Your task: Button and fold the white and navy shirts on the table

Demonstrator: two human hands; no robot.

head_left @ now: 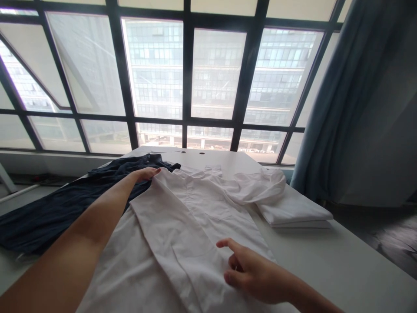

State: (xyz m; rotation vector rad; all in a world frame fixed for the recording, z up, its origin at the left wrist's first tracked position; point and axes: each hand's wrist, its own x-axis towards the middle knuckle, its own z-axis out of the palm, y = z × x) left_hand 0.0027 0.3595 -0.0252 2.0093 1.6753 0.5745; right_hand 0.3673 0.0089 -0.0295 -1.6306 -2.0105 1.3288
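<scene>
White shirt (195, 217) lying flat, left hand (145, 174) open at its edge, right hand (257, 271) open above

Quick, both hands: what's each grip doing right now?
Left hand: open, at white shirt's edge, holding nothing.
Right hand: open, over the shirt, holding nothing.

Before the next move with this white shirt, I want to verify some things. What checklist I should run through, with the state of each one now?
1. Left hand at the white shirt's upper edge: ok; whether it grips, cannot tell.
2. Right hand over the shirt front: ok, open, not gripping.
3. Shirt lying flat: not ok, bunched cloth at the far side.
4. Shirt apart from the navy garment: not ok, they meet at the left.
5. Folded white cloth stacked neatly: ok.
</scene>
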